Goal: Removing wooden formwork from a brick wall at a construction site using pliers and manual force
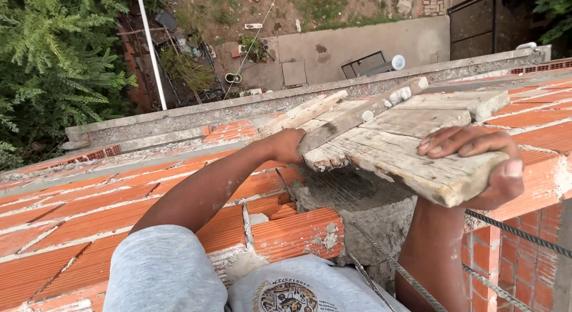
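A weathered wooden board panel [405, 142] is held at centre right of the frame, its long axis running from lower right up toward the upper centre, over a concrete-filled gap [363, 199] in the orange brick wall [119, 199]. Its near corner is clasped by the right hand [482, 163], fingers curled over the top. Its left edge is gripped by the left hand [286, 145].

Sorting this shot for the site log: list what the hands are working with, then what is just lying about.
In hand:
- wooden board panel, gripped by left hand and right hand
- concrete block beneath it
- brick wall

Lying about:
- white pipe
- white bucket
- metal grate
- steel bars
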